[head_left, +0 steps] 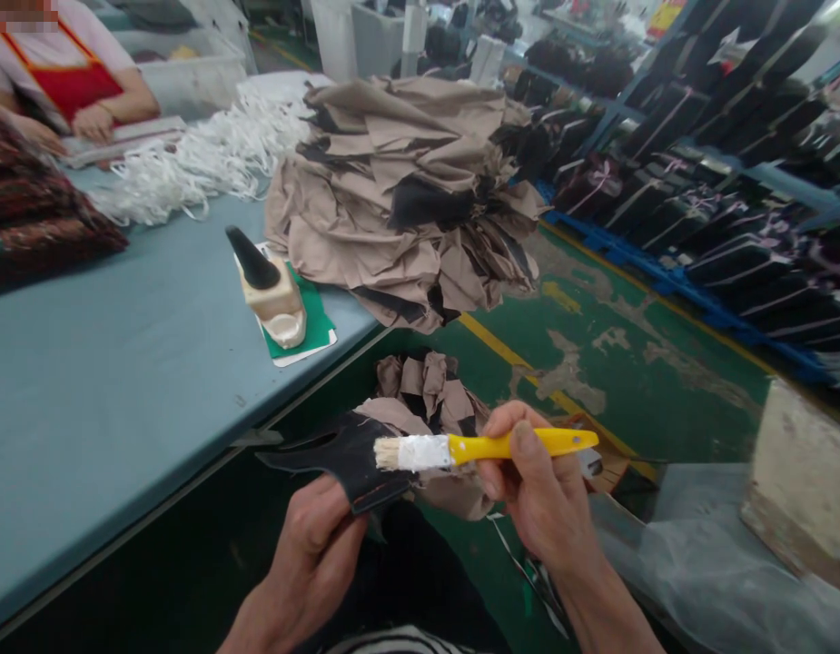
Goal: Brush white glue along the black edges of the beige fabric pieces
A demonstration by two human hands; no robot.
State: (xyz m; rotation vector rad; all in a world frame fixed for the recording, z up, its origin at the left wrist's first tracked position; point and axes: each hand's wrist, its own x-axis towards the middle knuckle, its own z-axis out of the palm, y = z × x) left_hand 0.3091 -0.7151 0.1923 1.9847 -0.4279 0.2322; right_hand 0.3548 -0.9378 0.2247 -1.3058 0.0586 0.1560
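My right hand [538, 486] is closed round the yellow handle of a brush [478, 449]. Its pale bristles point left, over a black leather-like piece [365, 452], and the ferrule is coated white. I cannot tell whether the bristles touch the piece. My left hand [317, 531] pinches the lower edge of that piece, which has an orange stitched line there and taupe fabric beyond it. On the table, a cream container with a black handle [276, 304] stands on a green card [317, 313]. More taupe and black fabric [426, 386] hangs below the table edge.
A big heap of taupe fabric pieces [385, 209] overhangs the corner of the blue-grey table [147, 363]. White straps [208, 150] lie behind it, near a person in a red apron [83, 82]. Dark bundles [733, 245] fill racks at right. Clear plastic [685, 554] lies lower right.
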